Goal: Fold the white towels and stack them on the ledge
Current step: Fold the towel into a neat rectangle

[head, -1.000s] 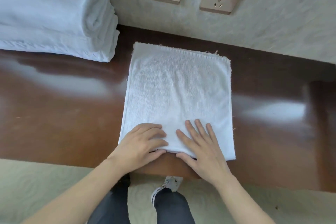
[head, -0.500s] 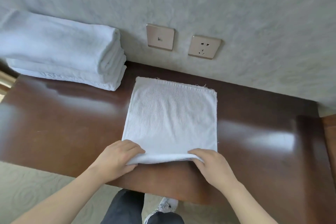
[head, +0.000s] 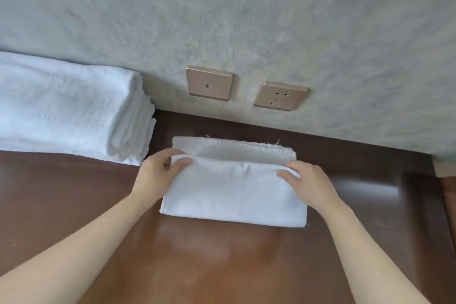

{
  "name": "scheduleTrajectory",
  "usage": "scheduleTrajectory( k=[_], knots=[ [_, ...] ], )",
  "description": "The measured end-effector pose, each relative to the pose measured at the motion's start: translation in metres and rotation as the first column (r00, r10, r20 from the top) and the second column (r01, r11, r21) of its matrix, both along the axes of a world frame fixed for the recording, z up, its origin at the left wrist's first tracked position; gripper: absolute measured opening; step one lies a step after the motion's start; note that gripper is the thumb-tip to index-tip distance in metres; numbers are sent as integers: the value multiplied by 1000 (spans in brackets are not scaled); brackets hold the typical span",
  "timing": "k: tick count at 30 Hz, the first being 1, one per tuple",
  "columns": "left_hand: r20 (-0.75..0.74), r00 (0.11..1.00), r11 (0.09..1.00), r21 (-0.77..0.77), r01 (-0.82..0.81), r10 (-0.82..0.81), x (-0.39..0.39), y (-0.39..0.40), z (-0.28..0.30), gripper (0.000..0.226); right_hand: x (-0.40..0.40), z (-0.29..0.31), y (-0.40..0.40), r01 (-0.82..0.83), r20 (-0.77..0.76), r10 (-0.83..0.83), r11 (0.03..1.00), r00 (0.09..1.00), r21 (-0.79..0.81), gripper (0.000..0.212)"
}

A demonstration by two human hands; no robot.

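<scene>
Head view: one white towel lies on the brown ledge, its folded-over edge pinched at the left corner by the left hand and at the right by the right hand. One stack of folded towels sits just left; two wall plates above.

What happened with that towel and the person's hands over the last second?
Both hands went from resting on the near edge of the towel to pinching it, then carried it away from the person toward the far edge. The left hand and right hand now hold that edge just short of the far hem, so the towel lies nearly folded in half. The stack of folded towels and the ledge stayed as they were.
</scene>
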State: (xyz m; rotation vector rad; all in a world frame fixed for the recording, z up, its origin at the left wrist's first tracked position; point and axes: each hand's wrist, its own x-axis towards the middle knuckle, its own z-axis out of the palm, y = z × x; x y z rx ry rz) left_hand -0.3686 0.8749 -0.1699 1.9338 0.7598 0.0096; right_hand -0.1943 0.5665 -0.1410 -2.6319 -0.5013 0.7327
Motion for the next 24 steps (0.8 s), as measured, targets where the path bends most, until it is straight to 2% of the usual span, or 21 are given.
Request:
scheduleTrajectory(
  k=[4, 8, 11, 13, 15, 17, 20, 22, 24],
  knots=[
    [-23, 992, 992, -42, -122, 121, 36, 15, -17, 9, 29, -8, 14, 138, 44, -139, 990, 989, 41, 39],
    [-115, 979, 982, 107, -159, 170, 53, 22, -31, 21, 38, -26, 27, 206, 60, -208, 978, 976, 45, 26],
    [-81, 980, 976, 133, -170, 182, 53, 18, -35, 19, 32, -37, 31, 284, 79, -288, 957, 954, 59, 21],
    [-10, 982, 971, 157, -183, 187, 46, 12, -34, 24, 23, -40, 32, 378, 131, -381, 925, 915, 50, 38],
    [21, 971, 950, 204, -237, 238, 37, 5, -32, 47, 11, -40, 30, 500, 160, -501, 865, 851, 44, 55],
    [-66, 957, 931, 261, -256, 282, 29, -6, -28, 58, -1, -41, 23, 613, 129, -607, 790, 784, -8, 56],
    [-231, 939, 930, 323, -175, 257, 17, -27, -24, 65, -20, -44, 7, 666, 43, -668, 732, 743, -145, 55],
    [-295, 915, 937, 296, -186, 275, 14, -36, -24, 67, -31, -45, 4, 676, -23, -684, 726, 730, -125, 51],
    [-366, 883, 934, 305, -185, 294, 15, -38, -22, 66, -36, -45, 9, 656, -24, -658, 752, 753, -67, 45]
  ],
)
